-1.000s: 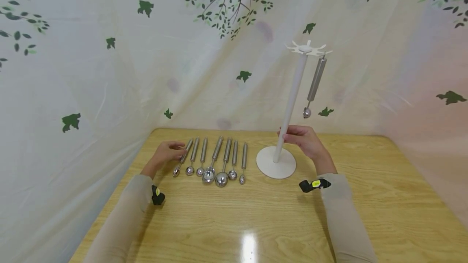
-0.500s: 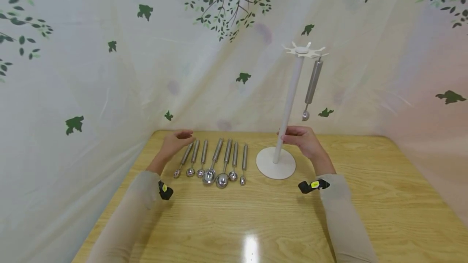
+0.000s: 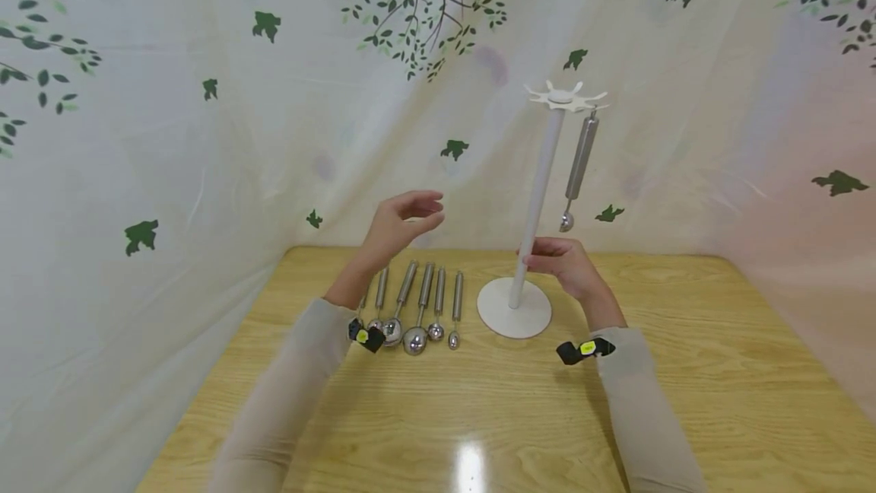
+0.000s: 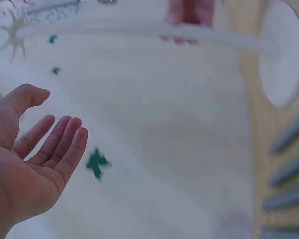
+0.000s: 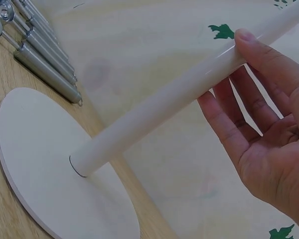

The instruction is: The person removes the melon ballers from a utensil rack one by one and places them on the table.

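A white utensil stand (image 3: 544, 189) has a round base (image 3: 514, 310) and a star-shaped top of hooks (image 3: 561, 97). My right hand (image 3: 566, 265) grips its pole low down, thumb on one side and fingertips on the other, as the right wrist view shows. From one hook hangs a steel scoop (image 3: 581, 162), bowl downward. My left hand (image 3: 404, 223) is raised in the air, holding nothing, its fingers loosely bent in the left wrist view. Below it lies a row of steel scoops (image 3: 424, 295); my left forearm hides those at the left end.
The scoops lie on a wooden table (image 3: 493, 402), left of the stand, handles toward the back edge. A pale curtain (image 3: 239, 135) printed with leaves hangs behind the table. Each wrist wears a black camera mount (image 3: 585, 350).
My left hand has risen from beside the leftmost scoop and moved right, over the row. My right hand stays on the pole; the stand's top has shifted slightly left and down in the head view.
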The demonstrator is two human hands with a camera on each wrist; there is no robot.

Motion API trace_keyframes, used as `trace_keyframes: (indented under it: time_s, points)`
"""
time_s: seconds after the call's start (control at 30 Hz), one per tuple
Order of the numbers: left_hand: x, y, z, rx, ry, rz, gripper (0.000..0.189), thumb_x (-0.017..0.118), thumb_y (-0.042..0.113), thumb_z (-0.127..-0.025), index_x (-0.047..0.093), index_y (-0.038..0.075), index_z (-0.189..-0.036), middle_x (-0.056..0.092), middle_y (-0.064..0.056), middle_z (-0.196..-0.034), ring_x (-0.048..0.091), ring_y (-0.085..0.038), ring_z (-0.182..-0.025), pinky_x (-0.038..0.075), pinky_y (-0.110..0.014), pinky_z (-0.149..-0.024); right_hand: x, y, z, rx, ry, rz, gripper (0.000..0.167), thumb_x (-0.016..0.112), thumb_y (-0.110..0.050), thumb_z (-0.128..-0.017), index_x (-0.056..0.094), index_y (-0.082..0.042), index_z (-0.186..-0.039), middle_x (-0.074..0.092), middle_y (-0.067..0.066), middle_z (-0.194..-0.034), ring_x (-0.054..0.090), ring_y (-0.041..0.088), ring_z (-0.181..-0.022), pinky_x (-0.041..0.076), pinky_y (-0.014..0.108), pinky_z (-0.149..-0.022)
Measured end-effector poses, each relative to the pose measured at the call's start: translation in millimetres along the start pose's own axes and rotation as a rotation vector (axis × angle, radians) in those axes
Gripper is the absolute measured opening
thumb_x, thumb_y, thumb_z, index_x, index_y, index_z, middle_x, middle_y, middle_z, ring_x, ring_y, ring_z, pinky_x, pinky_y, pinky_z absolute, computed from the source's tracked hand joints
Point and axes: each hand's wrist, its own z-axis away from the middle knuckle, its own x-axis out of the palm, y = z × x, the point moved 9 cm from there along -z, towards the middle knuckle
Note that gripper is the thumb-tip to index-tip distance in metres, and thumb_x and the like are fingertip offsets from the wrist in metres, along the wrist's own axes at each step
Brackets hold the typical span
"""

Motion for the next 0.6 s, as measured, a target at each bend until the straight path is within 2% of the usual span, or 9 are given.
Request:
trace_keyframes:
  time_s: [0.07, 0.13, 0.27, 0.43, 0.6]
  points:
    - [15.8, 16.7, -7.4, 0.033, -0.017, 0.050, 0.036, 0.071, 0.013, -0.096, 0.067, 0.007, -0.132, 0.071, -0.016, -0.122, 0.069, -0.025, -0.110, 0.058, -0.024, -0.089, 0.4, 0.9, 0.5, 0.007, -0.006, 0.007, 0.027, 0.063, 0.010, -0.095, 0.075, -0.002, -0.115, 0.078, -0.004, -0.102, 0.074, 0.009, -0.096, 0.062, 0.025, -0.087]
    - [30.7, 32.0, -14.4, 0.062, -0.033, 0.094, 0.036, 0.071, 0.012, -0.097, 0.067, 0.007, -0.132, 0.072, -0.015, -0.122, 0.069, -0.023, -0.109, 0.059, -0.026, -0.090, 0.0, 3.4, 0.1, 0.019, -0.008, 0.012, 0.030, 0.062, 0.010, -0.095, 0.078, -0.009, -0.112, 0.078, -0.005, -0.101, 0.074, 0.009, -0.096, 0.062, 0.025, -0.088]
    - [56.2, 56.6, -26.5, 0.085, -0.056, 0.179, 0.037, 0.070, 0.013, -0.097, 0.065, 0.006, -0.133, 0.072, -0.014, -0.123, 0.070, -0.020, -0.108, 0.059, -0.028, -0.093, -1.2, 6.9, -0.7, 0.047, -0.011, 0.012, 0.030, 0.061, 0.009, -0.096, 0.077, -0.010, -0.112, 0.078, -0.006, -0.101, 0.074, 0.009, -0.096, 0.062, 0.025, -0.088]
    - [82.0, 80.0, -39.1, 0.111, -0.087, 0.278, 0.037, 0.069, 0.010, -0.097, 0.064, 0.004, -0.134, 0.071, -0.015, -0.126, 0.070, -0.020, -0.112, 0.058, -0.030, -0.099, 1.1, 3.5, 0.4, 0.070, -0.018, 0.034, 0.027, 0.062, 0.006, -0.097, 0.077, -0.012, -0.110, 0.078, -0.006, -0.101, 0.073, 0.009, -0.097, 0.061, 0.024, -0.090]
    - [102.4, 96.8, -47.2, 0.130, -0.121, 0.346, 0.038, 0.068, 0.006, -0.097, 0.063, 0.001, -0.135, 0.069, -0.017, -0.131, 0.070, -0.021, -0.116, 0.057, -0.028, -0.101, 1.6, 4.0, 1.2, 0.098, -0.047, 0.034, 0.034, 0.061, 0.005, -0.098, 0.077, -0.024, -0.104, 0.077, -0.007, -0.103, 0.072, 0.007, -0.100, 0.059, 0.022, -0.091]
